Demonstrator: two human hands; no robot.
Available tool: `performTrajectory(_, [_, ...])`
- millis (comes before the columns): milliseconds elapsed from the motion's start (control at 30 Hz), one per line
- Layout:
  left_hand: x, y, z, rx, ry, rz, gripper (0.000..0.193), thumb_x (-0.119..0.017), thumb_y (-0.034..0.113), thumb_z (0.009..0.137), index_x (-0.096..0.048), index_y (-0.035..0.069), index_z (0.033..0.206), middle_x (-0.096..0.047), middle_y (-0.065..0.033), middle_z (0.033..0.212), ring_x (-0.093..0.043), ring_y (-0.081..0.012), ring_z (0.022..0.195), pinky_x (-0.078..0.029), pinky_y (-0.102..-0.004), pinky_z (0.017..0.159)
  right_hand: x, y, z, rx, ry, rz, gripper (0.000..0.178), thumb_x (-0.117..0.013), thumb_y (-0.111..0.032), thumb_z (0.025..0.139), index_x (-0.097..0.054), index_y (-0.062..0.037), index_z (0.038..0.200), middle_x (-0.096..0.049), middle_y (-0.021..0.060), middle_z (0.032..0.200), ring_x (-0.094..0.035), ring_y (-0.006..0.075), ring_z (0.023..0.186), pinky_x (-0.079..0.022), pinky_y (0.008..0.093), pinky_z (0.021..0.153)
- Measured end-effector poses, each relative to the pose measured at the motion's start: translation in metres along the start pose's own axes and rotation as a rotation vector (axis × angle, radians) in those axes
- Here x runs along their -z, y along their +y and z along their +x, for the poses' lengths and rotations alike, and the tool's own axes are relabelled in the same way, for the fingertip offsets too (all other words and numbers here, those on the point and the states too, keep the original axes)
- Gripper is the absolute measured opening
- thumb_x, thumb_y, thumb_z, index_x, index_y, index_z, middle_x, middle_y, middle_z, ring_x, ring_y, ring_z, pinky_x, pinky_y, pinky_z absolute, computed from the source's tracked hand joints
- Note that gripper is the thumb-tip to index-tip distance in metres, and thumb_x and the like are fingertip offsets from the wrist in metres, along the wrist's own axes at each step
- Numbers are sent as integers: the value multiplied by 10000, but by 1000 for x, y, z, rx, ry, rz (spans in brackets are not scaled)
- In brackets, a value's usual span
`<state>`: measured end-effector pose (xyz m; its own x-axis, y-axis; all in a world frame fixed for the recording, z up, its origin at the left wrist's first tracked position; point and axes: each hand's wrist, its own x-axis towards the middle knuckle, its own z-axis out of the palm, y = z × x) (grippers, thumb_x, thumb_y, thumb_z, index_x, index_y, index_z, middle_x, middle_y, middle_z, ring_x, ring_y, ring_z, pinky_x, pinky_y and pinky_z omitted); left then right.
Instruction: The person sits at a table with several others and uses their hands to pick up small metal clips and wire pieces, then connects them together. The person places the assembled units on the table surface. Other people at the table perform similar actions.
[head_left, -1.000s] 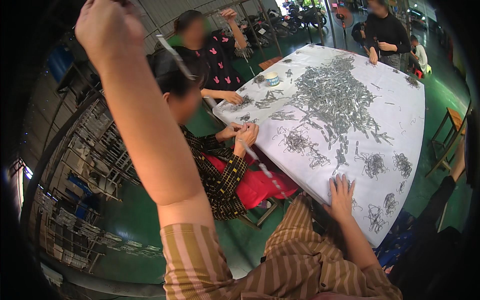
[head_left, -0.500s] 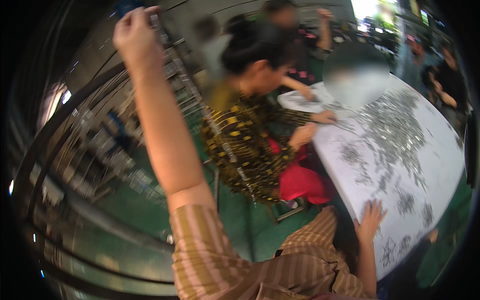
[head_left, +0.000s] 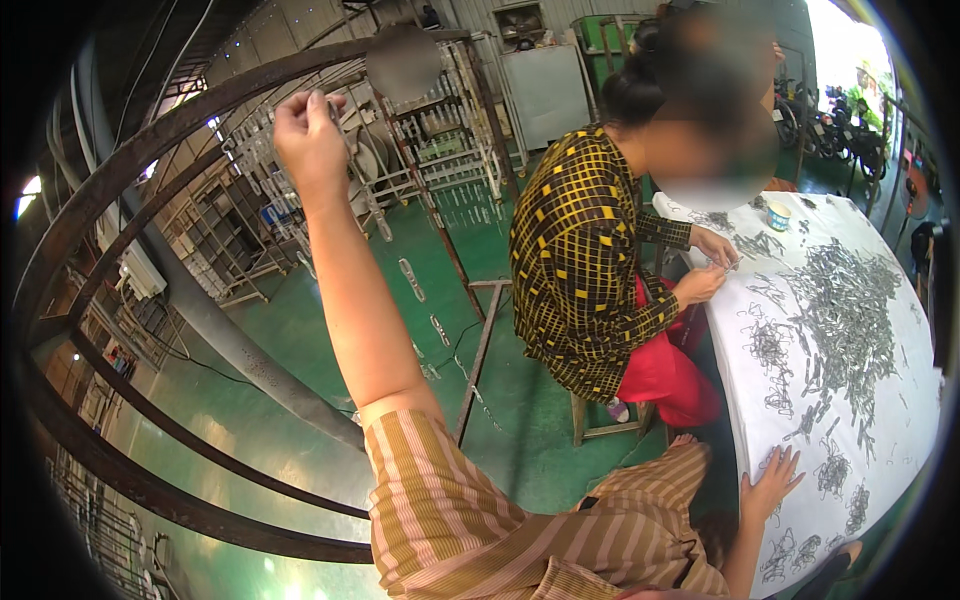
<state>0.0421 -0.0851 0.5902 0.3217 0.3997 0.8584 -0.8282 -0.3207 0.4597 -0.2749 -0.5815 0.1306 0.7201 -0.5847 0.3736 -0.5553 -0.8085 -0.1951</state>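
Raised at the upper left, my left hand has its fingers closed at the top of a hanging strand of metal pieces. The flat, oblong silvery pieces dangle one below another, slanting down past my forearm. My right hand lies with spread fingers on the white-covered table, at its near left edge. Beside it are small clumps of bent wire hooks. Farther up the table is a large heap of similar flat metal pieces.
A co-worker in a black-and-yellow top sits at the table's left side, handling small pieces. A small tub stands at the far end. Rusty curved frame bars and a grey pipe are on my left. Racks with hanging pieces stand behind.
The view has shifted, and my raised left hand appears lower and farther right, still with the strand. My right hand stays flat on the table. The co-worker's hands have come closer together.
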Motion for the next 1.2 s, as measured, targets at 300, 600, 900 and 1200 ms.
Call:
performTrajectory(300, [98,-18,69,-55,189,488,214,-551,134,904,-542,-56,1002,-692,-115,844,-614,-143,704,-482,-273,644,-13,5,-1,49,31,-47,850,-724,-128,591,-363,-40,1355,-306,151,1458,-197,341,1390,-63,567,1127])
performTrajectory(600, [153,-54,140,91,249,776,211,-537,160,917,-542,-19,1028,-701,-96,864,-639,-139,704,-493,-272,654,-27,19,-2,122,133,-123,845,-718,-104,577,-379,-52,1349,-313,113,1472,-228,317,1387,-74,552,1135])
performTrajectory(900, [188,-104,206,86,167,1074,244,-543,207,912,-552,-1,1038,-713,-64,892,-640,-205,911,-457,-322,842,-33,30,-5,172,206,-197,843,-695,-119,587,-377,-54,1365,-368,103,1444,-281,304,1369,-77,542,1141])
performTrajectory(1200, [203,-137,234,4,192,1084,253,-609,239,862,-604,12,974,-655,-160,987,-617,-286,969,-458,-373,856,-46,43,-3,187,193,-240,779,-649,-111,626,-390,-48,1358,-397,120,1416,-312,299,1350,-85,537,1142])
